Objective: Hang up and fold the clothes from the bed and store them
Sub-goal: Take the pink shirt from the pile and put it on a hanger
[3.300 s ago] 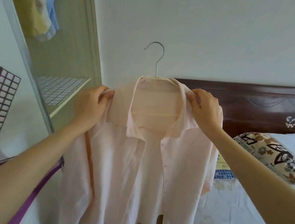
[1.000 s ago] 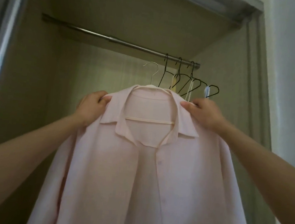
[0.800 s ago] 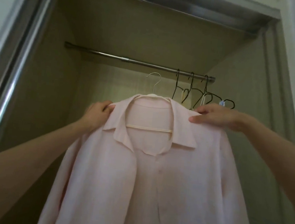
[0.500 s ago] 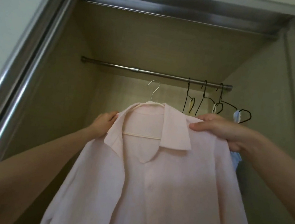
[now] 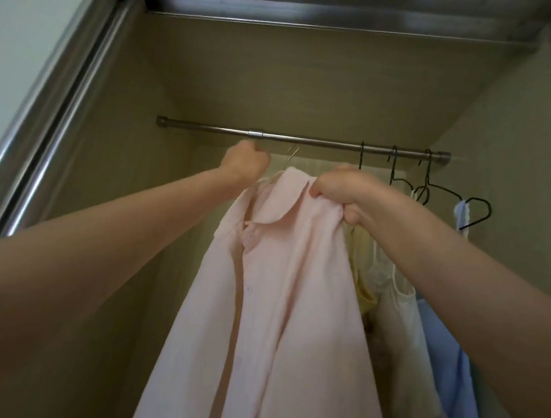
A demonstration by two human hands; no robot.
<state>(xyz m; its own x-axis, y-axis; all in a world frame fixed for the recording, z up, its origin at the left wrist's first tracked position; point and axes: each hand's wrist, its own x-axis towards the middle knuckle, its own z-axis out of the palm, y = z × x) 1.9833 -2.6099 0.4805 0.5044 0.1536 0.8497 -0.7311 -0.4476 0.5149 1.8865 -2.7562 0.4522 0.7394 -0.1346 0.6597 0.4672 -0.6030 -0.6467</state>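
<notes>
Right hand: nearest; fingers curled tight, clamped on the shoulder and collar edge of the pink shirt; flat on the shoulder half a second ago, now bunching the cloth.
Left hand: farther in, closed in a fist at the other shoulder, just under the rail; what the fingers clamp on cannot be told, most likely the hanger end.
Pink shirt: held up inside the wardrobe, turned from face-on to nearly edge-on, collar toward the rail, hem dropping out of view below.
Hanger hook: thin silver wire, blurred, just beneath the rail and not yet over it.
Rail: bare stretch at left and middle; black hangers bunched at the right end.
Hung garments: yellow top, cream top and blue top just right of the pink shirt.
Meaning for the task: shirt swung in line with the others and raised close; hooking on looks like the step in hand.
Risk: hook missing the rail, or shirt sliding off the hanger under the bunched grip.
</notes>
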